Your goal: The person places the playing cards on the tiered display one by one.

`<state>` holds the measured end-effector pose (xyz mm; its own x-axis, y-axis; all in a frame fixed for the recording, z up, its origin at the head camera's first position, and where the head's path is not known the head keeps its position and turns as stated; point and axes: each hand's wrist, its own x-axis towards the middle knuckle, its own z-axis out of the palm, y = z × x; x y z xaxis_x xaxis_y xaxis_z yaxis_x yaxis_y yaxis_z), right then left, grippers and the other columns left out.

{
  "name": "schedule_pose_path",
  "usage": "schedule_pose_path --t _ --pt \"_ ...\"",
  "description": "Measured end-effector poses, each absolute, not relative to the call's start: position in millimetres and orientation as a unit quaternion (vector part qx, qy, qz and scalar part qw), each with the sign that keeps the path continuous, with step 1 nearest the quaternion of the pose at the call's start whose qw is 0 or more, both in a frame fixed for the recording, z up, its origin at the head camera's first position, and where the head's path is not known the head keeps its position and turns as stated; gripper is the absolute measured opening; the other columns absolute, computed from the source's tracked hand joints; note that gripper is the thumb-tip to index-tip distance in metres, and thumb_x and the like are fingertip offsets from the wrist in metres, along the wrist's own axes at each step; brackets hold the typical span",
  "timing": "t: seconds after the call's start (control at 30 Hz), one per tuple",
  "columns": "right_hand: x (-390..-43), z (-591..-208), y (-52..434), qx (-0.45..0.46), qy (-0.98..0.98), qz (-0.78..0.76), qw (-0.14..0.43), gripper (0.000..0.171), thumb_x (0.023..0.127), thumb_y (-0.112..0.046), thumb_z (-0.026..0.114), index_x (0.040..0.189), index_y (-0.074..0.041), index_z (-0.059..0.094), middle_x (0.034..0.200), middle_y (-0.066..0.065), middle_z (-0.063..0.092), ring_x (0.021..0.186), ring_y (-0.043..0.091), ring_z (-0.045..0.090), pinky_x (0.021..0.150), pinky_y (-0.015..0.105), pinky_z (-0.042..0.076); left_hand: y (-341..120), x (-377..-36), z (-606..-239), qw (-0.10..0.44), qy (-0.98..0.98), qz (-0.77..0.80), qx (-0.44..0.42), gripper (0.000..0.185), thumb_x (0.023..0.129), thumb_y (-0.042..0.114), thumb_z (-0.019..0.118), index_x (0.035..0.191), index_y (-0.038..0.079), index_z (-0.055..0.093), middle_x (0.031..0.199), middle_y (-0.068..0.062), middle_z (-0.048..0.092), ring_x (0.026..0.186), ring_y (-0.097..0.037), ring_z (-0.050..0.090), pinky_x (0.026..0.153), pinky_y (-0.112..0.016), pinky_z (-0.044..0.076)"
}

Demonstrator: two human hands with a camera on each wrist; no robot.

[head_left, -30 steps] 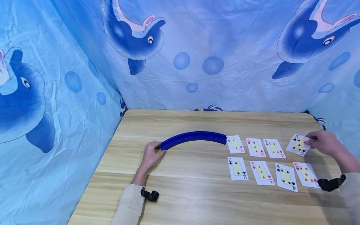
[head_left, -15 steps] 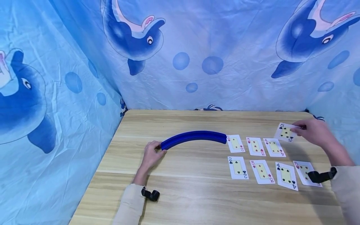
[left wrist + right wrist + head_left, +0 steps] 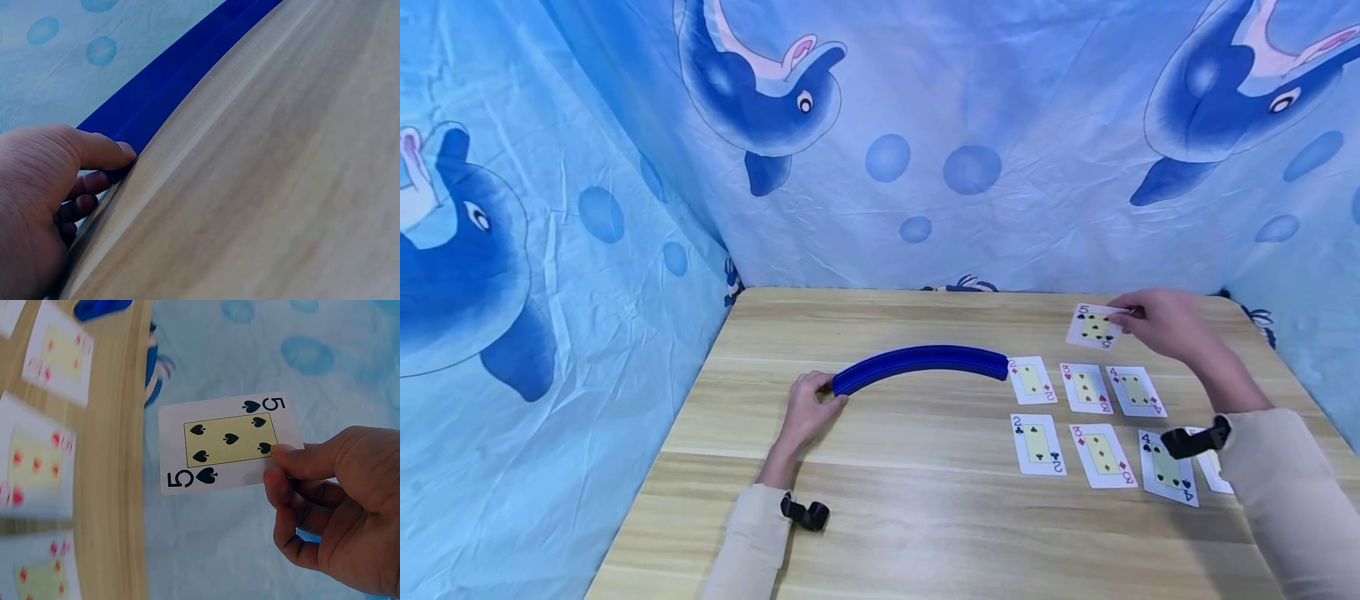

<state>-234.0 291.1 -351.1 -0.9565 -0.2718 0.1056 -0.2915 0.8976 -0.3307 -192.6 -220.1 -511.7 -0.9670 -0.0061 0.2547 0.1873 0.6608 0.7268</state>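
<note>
My right hand [image 3: 1172, 327] pinches the five of spades [image 3: 1090, 327] by its right edge, thumb on the face, over the back part of the table. In the right wrist view the card's face [image 3: 228, 440] shows fully apart from the gripped edge. A curved blue card holder [image 3: 925, 358] with a long groove lies on the table. My left hand [image 3: 808, 408] grips its left end, and the left wrist view shows the thumb [image 3: 119, 153] on top of that end. The holder's right end meets the two of diamonds [image 3: 1032, 381].
Beside that card lie the three of hearts [image 3: 1086, 388] and four of diamonds [image 3: 1137, 392]. In front are the two of clubs [image 3: 1037, 444], three of diamonds [image 3: 1102, 456] and four of spades [image 3: 1163, 479]. A five of hearts is mostly behind my right sleeve [image 3: 1277, 483].
My right hand has carried the five of spades leftward and toward the back, away from the right side. The left hand stays on the holder. My right sleeve now covers most of the five of hearts.
</note>
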Motion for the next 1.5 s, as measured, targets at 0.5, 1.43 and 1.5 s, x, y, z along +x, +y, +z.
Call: schedule_pose_path --t 0.5,1.43,1.5 --pt "-250.9 -334.2 202.8 0.234 -0.946 0.215 0.064 0.021 0.094 -0.005 0.065 0.11 0.006 0.072 0.092 0.021 0.075 0.07 0.021 0.068 0.064 0.034 0.051 -218.5 -194.6 -510.3 0.128 -0.899 -0.415 -0.059 0.029 0.076 0.005 0.082 0.104 0.001 0.075 0.094 -0.014 0.072 0.09 -0.026 0.057 0.081 -0.031 0.04" --pt "-267.5 -340.0 93.6 0.315 -0.905 0.286 0.022 0.02 0.094 -0.005 0.066 0.112 0.0 0.074 0.101 0.018 0.077 0.08 0.025 0.073 0.076 0.042 0.058 -218.8 -192.5 -511.4 0.128 -0.9 -0.413 -0.057 0.03 0.076 0.005 0.082 0.104 0.0 0.074 0.095 -0.014 0.072 0.09 -0.026 0.057 0.081 -0.031 0.04" --pt "-268.6 -342.2 86.4 0.322 -0.9 0.294 0.015 0.02 0.095 -0.006 0.065 0.111 0.0 0.075 0.097 0.017 0.077 0.08 0.024 0.073 0.075 0.041 0.058 -218.7 -192.0 -511.1 0.129 -0.899 -0.414 -0.057 0.03 0.075 0.005 0.082 0.104 -0.001 0.074 0.094 -0.015 0.072 0.09 -0.026 0.057 0.081 -0.031 0.039"
